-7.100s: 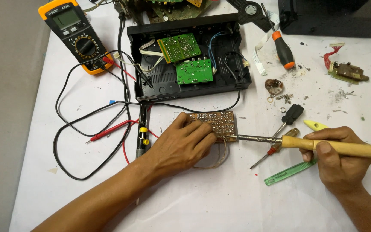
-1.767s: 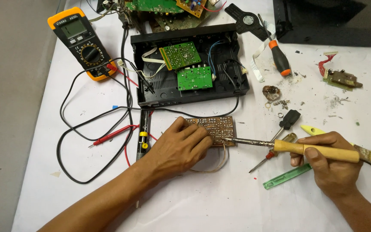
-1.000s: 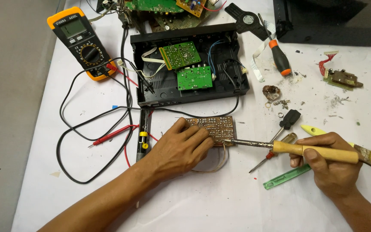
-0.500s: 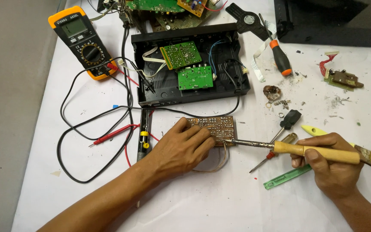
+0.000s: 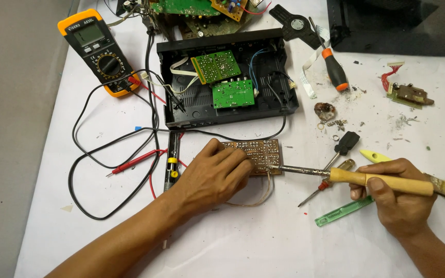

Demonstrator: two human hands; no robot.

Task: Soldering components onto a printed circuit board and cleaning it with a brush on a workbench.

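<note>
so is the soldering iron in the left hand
No, the right hand grips the soldering iron; the left hand presses on the brown circuit board.

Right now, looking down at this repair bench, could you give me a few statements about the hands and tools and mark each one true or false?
1. The right hand holds a wooden-handled soldering iron. True.
2. The iron's metal tip touches the orange-and-grey multimeter. False: it meets the right edge of the brown perforated circuit board; the multimeter lies far off at the top left.
3. The left hand presses flat on the brown board. True.
4. The open black plastic case holds two green circuit boards. True.
5. The orange-and-black-handled screwdriver is in the left hand. False: it lies loose on the white table, right of the case.
</note>
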